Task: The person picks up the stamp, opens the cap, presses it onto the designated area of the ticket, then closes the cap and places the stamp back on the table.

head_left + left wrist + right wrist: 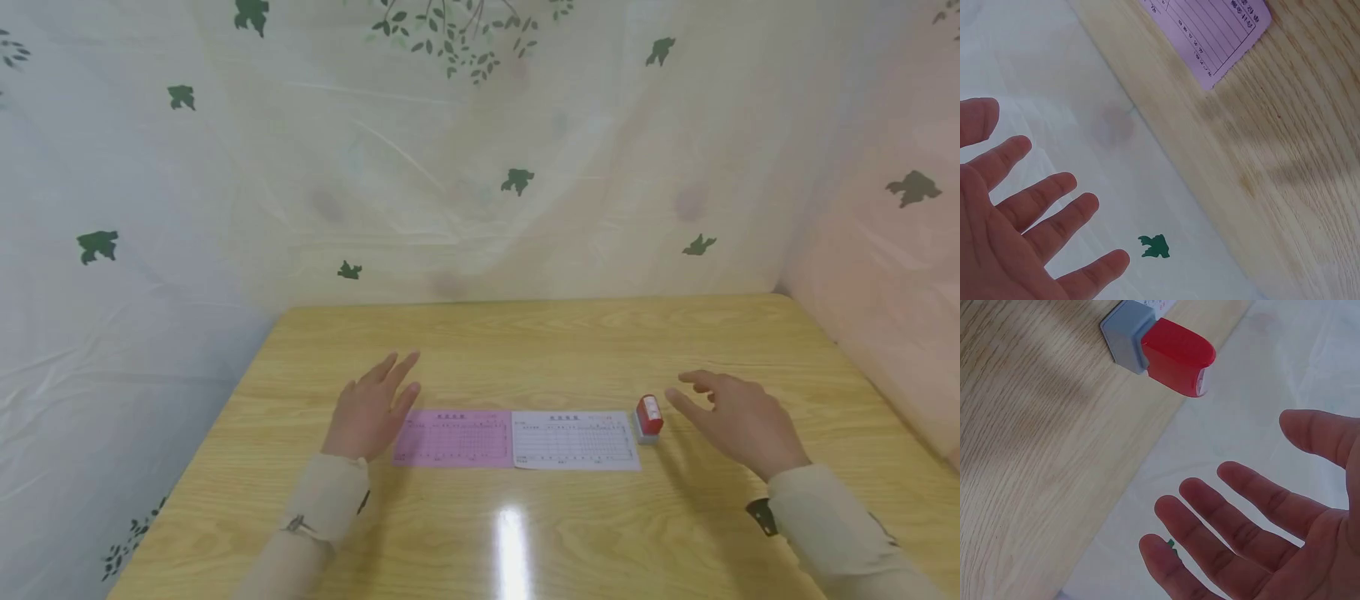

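A pink printed form [453,439] lies flat on the table, edge to edge with a white printed form [575,441] on its right. At the white form's right edge stands a self-inking stamp [649,418] with a red top and a grey base. My left hand [372,410] hovers at the pink form's left end, fingers spread and holding nothing. To the right of the stamp, my right hand [742,421] is raised over the table with nothing in it. In the right wrist view its fingers are relaxed, apart from the stamp [1175,355].
The wood-grain table [450,533] ends at a pale curtain [450,167] with green leaf and bird prints, which hangs behind it and along both sides. A bright light reflection shows on the tabletop near the front.
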Demonstrator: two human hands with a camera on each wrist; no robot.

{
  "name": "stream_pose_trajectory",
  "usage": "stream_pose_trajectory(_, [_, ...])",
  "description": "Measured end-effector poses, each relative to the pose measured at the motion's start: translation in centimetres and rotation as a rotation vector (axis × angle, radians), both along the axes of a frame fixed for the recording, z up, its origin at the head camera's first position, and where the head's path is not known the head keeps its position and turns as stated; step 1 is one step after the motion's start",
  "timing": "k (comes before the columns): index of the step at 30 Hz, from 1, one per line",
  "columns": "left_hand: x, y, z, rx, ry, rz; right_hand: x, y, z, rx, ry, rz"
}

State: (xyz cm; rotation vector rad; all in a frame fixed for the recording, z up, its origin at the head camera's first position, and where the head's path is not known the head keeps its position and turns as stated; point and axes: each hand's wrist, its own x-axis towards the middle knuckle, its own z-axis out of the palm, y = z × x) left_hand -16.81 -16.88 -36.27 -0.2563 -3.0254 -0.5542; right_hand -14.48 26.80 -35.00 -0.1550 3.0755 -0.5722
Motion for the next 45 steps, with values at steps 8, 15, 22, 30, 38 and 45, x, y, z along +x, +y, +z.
stream_pose_trajectory(8, [0.1,0.1,-0.1,0.006,-0.013,-0.01,0.0,-0.2,-0.3,0.006,-0.045,-0.017])
stream_pose_trajectory(15, [0.1,0.4,-0.1,-0.002,-0.034,-0.002,-0.1,-0.4,-0.6,0.001,-0.063,-0.019])
stream_pose_trajectory(22, [0.2,0.6,-0.3,-0.012,-0.039,0.001,-0.1,-0.8,-0.8,0.002,-0.084,-0.033])
stream_pose_trajectory(30, [0.2,0.7,-0.5,-0.029,-0.02,-0.007,-0.3,-1.3,-0.9,0.011,-0.107,-0.057])
stream_pose_trajectory(38, [0.2,0.7,-0.7,-0.036,0.002,-0.013,-0.6,-1.6,-1.1,0.002,-0.133,-0.068])
stream_pose_trajectory(45, [0.2,0.7,-0.8,-0.041,-0.002,-0.012,-0.7,-1.8,-1.3,0.007,-0.147,-0.079])
